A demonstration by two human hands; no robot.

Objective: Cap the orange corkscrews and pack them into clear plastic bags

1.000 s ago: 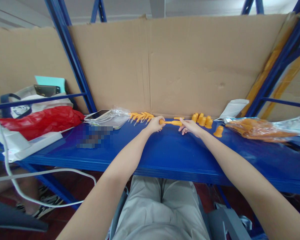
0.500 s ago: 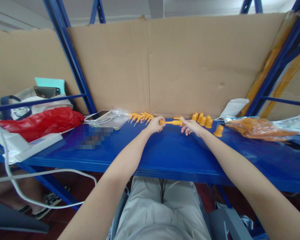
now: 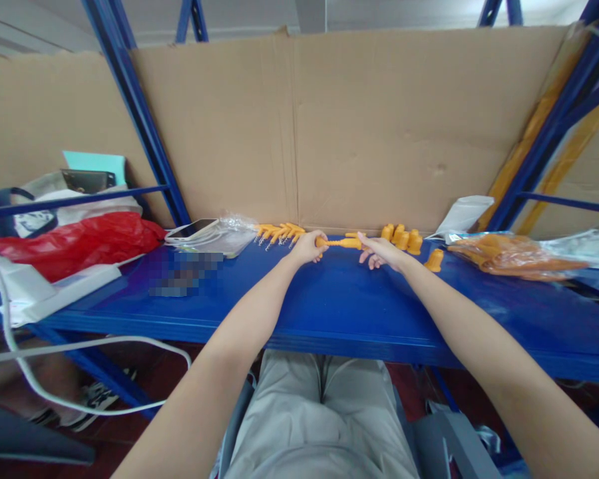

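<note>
My left hand [image 3: 311, 247] is closed around the left end of an orange plastic piece with a thin ridged shaft [image 3: 337, 243], held level just above the blue table. At its thicker right end my right hand [image 3: 378, 253] pinches with thumb and forefinger, the other fingers loosely curled below. Part of another orange piece shows by the right thumb. Left of my left hand lies a row of orange corkscrews [image 3: 282, 233] with metal spirals. Several orange bell-shaped caps [image 3: 402, 238] stand beyond my right hand, and a single cap [image 3: 434, 260] sits nearer me.
A clear bag of orange parts [image 3: 509, 256] lies at the right. Leftward are a phone [image 3: 197, 229], plastic wrapping, a red bag [image 3: 80, 243] and a white power strip [image 3: 74, 293]. Cardboard [image 3: 219, 126] backs the blue table [image 3: 349, 306]. A white cable loops off its left side.
The view has shifted slightly. My hands keep nearly the same places on the orange piece; its ridged shaft looks slightly turned.
</note>
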